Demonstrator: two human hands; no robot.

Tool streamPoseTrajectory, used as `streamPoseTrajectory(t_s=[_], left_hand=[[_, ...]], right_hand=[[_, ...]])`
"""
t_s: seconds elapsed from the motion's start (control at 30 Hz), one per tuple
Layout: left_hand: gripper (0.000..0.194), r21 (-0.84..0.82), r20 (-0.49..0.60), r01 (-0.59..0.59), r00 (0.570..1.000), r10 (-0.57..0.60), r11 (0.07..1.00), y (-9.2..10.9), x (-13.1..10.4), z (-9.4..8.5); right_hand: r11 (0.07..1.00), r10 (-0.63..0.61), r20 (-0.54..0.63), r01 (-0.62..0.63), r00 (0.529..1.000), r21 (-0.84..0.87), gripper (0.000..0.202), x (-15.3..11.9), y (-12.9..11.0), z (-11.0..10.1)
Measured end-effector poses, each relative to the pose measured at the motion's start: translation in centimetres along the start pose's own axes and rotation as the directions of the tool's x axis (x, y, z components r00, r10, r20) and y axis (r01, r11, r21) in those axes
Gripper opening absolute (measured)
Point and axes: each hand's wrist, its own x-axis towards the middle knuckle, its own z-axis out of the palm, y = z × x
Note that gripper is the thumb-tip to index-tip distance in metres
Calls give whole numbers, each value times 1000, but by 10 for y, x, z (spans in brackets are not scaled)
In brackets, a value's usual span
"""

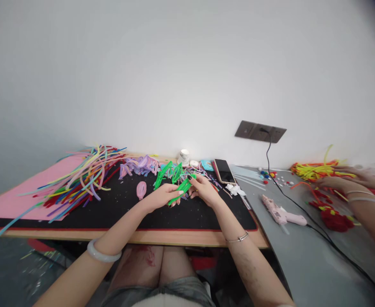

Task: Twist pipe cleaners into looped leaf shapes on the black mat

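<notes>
Between my two hands, above the black mat point(117, 209), is a bundle of green pipe cleaners point(183, 187) bent into a long shape. My left hand point(164, 197) pinches its lower end with thumb and fingers. At the upper end my right hand point(203, 189) grips it, thumb on top. Just behind lie more green pipe cleaner shapes point(164, 174), made of looped strands. A pink looped pipe cleaner piece point(141, 190) rests on the mat left of my left hand. Purple pipe cleaner pieces point(140, 165) are heaped farther back.
Loose coloured pipe cleaners point(81, 179) spread over a pink sheet point(11, 200) at left. A paper cup point(184, 157) and a phone point(225, 171) stand behind. On the grey table lies a pink glue gun point(281, 213) with its cord. Another person's hands point(337, 184) work at right among yellow and red pipe cleaners.
</notes>
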Motion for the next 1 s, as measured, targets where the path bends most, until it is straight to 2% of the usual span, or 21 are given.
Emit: streamPoseTrajectory(t_s=[0.13,0.27,0.43,0.5,0.57,0.63,0.73,0.8,0.93,1.0], left_hand=[[35,-114,8,28,1000,-28,993,0,2,5],[37,-264,60,104,994,-91,959,-2,3,10],[38,-363,47,129,992,-120,923,-3,3,16],[39,-390,18,137,990,-141,911,-4,4,18],[39,-430,-12,129,989,-149,894,-7,7,17],[39,-470,-47,108,988,-146,876,-11,10,15],[39,-478,-74,130,980,-187,869,-19,13,10],[42,-461,-90,162,970,-227,873,-22,13,6],[44,-512,-169,160,944,-282,844,-20,9,-4],[44,-531,-176,175,934,-310,829,-15,6,-13]], right_hand=[[986,-21,2,21,1000,-166,35,6,3,4],[898,-225,7,210,974,-386,35,14,-3,2],[632,-411,86,351,908,-691,33,22,-8,-5],[502,-459,150,395,876,-769,32,27,-7,-7],[426,-490,191,425,850,-799,30,35,-5,-8],[435,-504,184,432,844,-791,29,45,-5,-8],[545,-502,132,431,855,-719,27,64,-8,-6],[597,-485,146,449,862,-665,22,75,-13,-4],[593,-455,241,493,858,-637,19,95,-20,3],[603,-440,256,495,861,-626,21,106,-22,8]])
